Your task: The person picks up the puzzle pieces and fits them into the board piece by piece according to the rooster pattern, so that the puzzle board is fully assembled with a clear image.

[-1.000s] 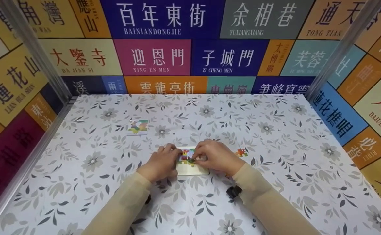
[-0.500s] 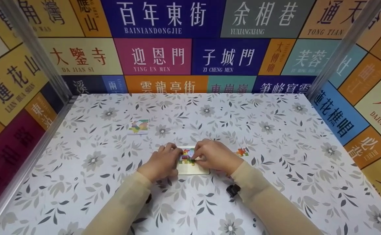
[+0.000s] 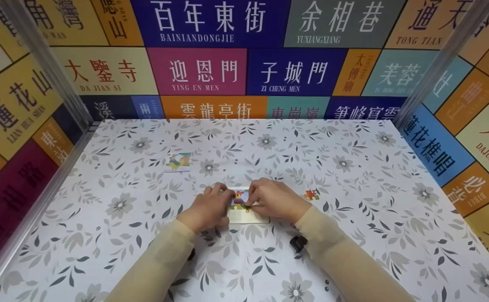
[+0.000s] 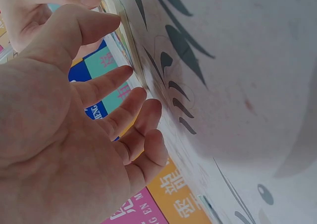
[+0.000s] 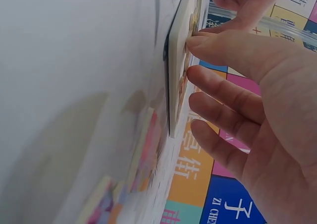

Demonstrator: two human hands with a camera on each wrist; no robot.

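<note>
In the head view a pale puzzle board lies on the table between my hands, colourful puzzle pieces joined across its far part. My left hand holds the board at its left side, thumb and index fingertips at its edge. My right hand pinches a small puzzle piece low against the board, its thumb and index finger hiding most of it. In the right wrist view the thumb and index fingertips touch the top of the board, the other fingers loosely bent.
A loose orange puzzle piece lies right of the board. Joined puzzle pieces rest at the upper left. Pink-edged pieces lie beside the board in the right wrist view. A wall with colourful signs bounds the floral table.
My right fingertips have shifted very slightly over the board, with the small piece now lower between them. The left hand stays at the board's left side.
</note>
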